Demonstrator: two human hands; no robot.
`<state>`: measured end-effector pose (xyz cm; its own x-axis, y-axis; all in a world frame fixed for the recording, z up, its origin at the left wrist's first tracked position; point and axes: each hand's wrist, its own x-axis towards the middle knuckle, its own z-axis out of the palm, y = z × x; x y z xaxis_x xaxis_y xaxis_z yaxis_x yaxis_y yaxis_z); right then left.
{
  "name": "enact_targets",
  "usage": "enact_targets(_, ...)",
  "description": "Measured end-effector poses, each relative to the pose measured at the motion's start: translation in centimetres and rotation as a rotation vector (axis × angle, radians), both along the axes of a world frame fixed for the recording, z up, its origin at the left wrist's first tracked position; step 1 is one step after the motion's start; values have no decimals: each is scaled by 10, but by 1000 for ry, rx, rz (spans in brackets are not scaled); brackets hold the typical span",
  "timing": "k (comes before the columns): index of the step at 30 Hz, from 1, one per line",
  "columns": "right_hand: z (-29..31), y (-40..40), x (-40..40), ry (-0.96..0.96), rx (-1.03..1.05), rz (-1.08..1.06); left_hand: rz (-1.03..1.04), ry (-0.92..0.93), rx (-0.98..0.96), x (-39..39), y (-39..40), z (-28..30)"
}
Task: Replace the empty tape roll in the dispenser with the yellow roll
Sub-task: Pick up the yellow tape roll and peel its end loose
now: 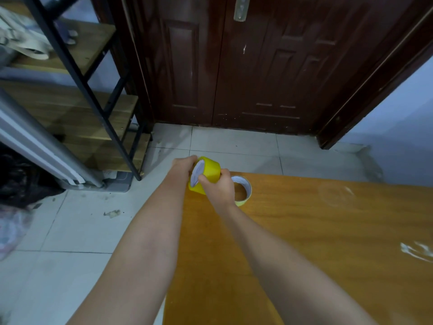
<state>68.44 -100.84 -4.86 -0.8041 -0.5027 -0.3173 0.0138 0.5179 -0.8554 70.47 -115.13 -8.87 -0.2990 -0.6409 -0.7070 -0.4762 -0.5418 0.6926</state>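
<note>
Both arms reach out over the far left corner of the wooden counter point(304, 231). The yellow roll point(209, 171) is held up on edge above that corner, its white core facing back toward the person. The left hand point(182, 164) grips it from the far left side, and the right hand point(219, 186) has its fingers point(203, 179) curled round the near rim. Just beside the right hand, a nearly spent roll point(242, 188) lies flat on the counter. A dark wooden door point(234, 66) stands beyond.
</note>
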Motion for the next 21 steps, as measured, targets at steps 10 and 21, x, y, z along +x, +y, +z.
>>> enact_targets(10,18,19,8,-243,-89,201,91,254,73,26,32,50)
enact_targets(21,34,57,40,-653,-106,109,189,388,74,69,101,60)
